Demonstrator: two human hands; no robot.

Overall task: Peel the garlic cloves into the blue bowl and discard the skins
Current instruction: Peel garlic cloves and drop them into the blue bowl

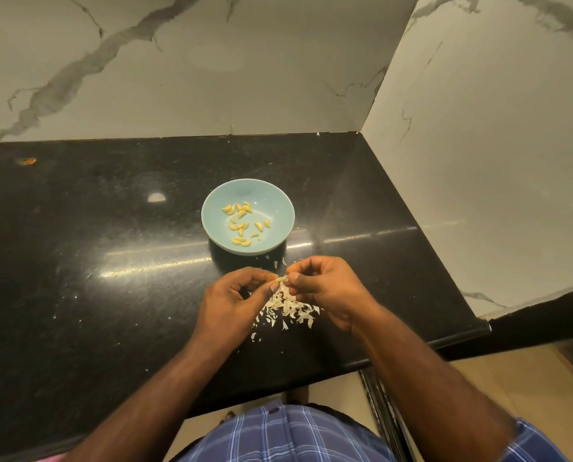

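**Both hands pinching one garlic clove above the skins**

The black counter (111,228) is carrying everything, running into the marble-walled far right corner. The blue bowl (247,215) is sitting toward that corner, holding a scatter of peeled cloves (241,225). Nearer the front edge, the left hand (231,305) and right hand (325,288) are meeting fingertip to fingertip, both curling their fingers and pinching a single garlic clove (281,279) between them. Directly beneath the hands, a loose pile of papery skins (288,310) is lying on the counter, just in front of the bowl.
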